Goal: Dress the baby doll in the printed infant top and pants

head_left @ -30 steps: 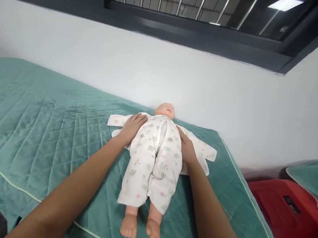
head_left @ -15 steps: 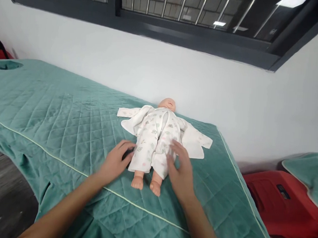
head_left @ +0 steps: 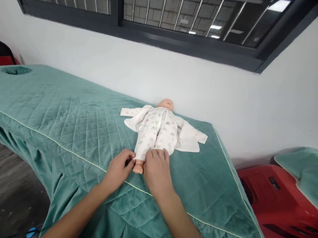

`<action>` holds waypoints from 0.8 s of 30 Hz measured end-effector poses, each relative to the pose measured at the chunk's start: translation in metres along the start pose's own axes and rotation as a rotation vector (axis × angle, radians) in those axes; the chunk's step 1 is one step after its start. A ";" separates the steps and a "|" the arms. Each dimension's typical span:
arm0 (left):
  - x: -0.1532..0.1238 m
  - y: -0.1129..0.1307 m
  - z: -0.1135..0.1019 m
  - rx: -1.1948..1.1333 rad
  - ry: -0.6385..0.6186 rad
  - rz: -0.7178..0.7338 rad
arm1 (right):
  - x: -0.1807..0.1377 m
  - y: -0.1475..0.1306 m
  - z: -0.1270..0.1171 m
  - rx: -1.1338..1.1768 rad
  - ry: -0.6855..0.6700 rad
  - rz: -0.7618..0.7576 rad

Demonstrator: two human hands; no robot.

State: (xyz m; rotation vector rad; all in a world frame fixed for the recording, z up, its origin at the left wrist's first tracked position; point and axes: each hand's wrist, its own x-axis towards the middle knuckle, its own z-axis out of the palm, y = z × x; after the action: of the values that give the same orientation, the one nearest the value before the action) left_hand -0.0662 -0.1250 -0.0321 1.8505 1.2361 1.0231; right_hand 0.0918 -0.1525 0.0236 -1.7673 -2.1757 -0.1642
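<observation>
A baby doll (head_left: 166, 104) lies on its back on the green quilted bed cover (head_left: 87, 124), head toward the wall. It wears printed white baby pants (head_left: 147, 132), and a white top (head_left: 190, 138) with its sleeves spread out to both sides. At the hem of the pant leg on the left, my left hand (head_left: 119, 169) pinches the outer edge between thumb and fingers. My right hand (head_left: 159, 172) is closed at the inner side of that same hem, covering the doll's other foot. One bare foot (head_left: 138, 167) shows between my hands.
A white wall (head_left: 103, 59) with a dark-framed barred window (head_left: 181, 43) runs behind the bed. The bed cover has a round hole (head_left: 16, 70) at far left. A red plastic chair (head_left: 281, 202) with green cloth (head_left: 306, 171) stands at right.
My right hand has moved left from the right pant leg to the hem of the left one. My left hand has closed on that hem's outer edge. The view has shifted slightly.
</observation>
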 end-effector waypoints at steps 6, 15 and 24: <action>-0.019 0.003 -0.016 -0.099 0.057 -0.022 | -0.020 -0.005 -0.006 0.153 0.022 -0.059; -0.011 0.024 -0.013 0.093 0.119 0.185 | -0.045 0.033 -0.010 0.462 0.239 0.241; 0.029 0.072 0.020 0.740 -0.176 0.377 | -0.046 0.048 0.013 0.424 0.126 0.309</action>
State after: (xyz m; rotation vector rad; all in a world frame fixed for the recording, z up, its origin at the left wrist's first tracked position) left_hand -0.0126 -0.1231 0.0273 2.7558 1.2849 0.5850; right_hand 0.1435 -0.1806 -0.0094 -1.7553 -1.6695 0.2363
